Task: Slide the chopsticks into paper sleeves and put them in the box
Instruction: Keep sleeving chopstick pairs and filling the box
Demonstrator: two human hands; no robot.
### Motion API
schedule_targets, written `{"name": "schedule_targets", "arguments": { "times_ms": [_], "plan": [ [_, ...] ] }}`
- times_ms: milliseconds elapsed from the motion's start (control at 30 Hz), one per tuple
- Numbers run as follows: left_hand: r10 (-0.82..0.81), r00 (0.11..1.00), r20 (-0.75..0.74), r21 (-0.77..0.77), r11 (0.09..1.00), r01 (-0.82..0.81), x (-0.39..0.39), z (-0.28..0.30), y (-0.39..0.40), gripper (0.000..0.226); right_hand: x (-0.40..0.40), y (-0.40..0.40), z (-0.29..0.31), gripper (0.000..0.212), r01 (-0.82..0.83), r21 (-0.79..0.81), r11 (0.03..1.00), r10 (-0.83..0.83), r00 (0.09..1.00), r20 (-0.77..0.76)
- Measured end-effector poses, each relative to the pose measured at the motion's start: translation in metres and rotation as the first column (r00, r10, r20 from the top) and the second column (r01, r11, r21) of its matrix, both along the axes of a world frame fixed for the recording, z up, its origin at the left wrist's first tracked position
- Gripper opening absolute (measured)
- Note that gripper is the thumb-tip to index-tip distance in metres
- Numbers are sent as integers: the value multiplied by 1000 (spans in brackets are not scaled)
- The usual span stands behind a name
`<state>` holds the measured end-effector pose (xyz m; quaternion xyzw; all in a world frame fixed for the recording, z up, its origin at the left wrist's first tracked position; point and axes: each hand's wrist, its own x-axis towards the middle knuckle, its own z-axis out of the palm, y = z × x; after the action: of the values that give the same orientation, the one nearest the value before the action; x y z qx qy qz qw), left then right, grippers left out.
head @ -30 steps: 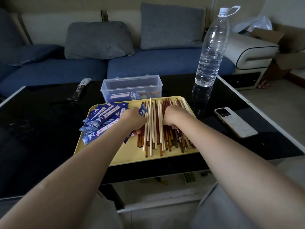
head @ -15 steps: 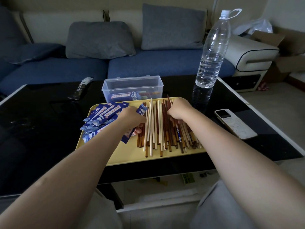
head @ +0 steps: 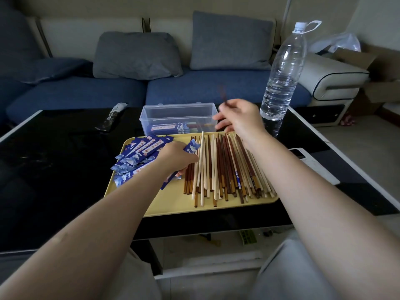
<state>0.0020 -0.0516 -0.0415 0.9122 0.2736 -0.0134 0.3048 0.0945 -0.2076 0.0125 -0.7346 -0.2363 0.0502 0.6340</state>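
Observation:
A yellow tray [head: 173, 204] on the black table carries a heap of loose chopsticks [head: 225, 169], pale and dark brown, and a pile of blue paper sleeves [head: 138, 154] on its left. My left hand [head: 175, 158] grips one blue sleeve [head: 192, 146] beside the pile. My right hand [head: 240, 118] is raised above the tray's far edge and pinches a dark brown chopstick [head: 223, 94], blurred and pointing up. Behind the tray stands a clear plastic box [head: 177, 109] with several sleeved chopsticks lying in it.
A tall water bottle [head: 283, 70] stands right of the box. A white phone [head: 316, 165] lies at the table's right edge, partly behind my right forearm. A dark wrapped item [head: 112, 118] lies at the far left. A blue sofa runs behind the table.
My right hand has lifted off the chopstick heap, up and away toward the box, taking a dark chopstick with it. My left hand stays on the sleeve.

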Motion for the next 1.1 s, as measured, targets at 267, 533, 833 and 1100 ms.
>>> {"name": "schedule_targets", "arguments": {
  "times_ms": [267, 533, 833, 1100],
  "plan": [
    [-27, 998, -65, 11, 1000, 27, 0, 3, -1, 16, 13, -4, -3, 28, 240, 231, 943, -179, 950, -255],
    [-80, 997, -25, -16, 997, 79, -1, 4, -5, 14, 20, -8, -11, 28, 186, 202, 962, -88, 905, -416],
    [-85, 980, 178, -181, 976, 118, 2, 11, -23, 28, -6, 1, -17, 44, -370, -291, 882, 199, 853, -482],
    [110, 989, 97, -460, 886, -53, 4, 3, -15, 27, 8, -8, -36, 25, -68, -864, 499, 13, 997, -72]
  ]
}}
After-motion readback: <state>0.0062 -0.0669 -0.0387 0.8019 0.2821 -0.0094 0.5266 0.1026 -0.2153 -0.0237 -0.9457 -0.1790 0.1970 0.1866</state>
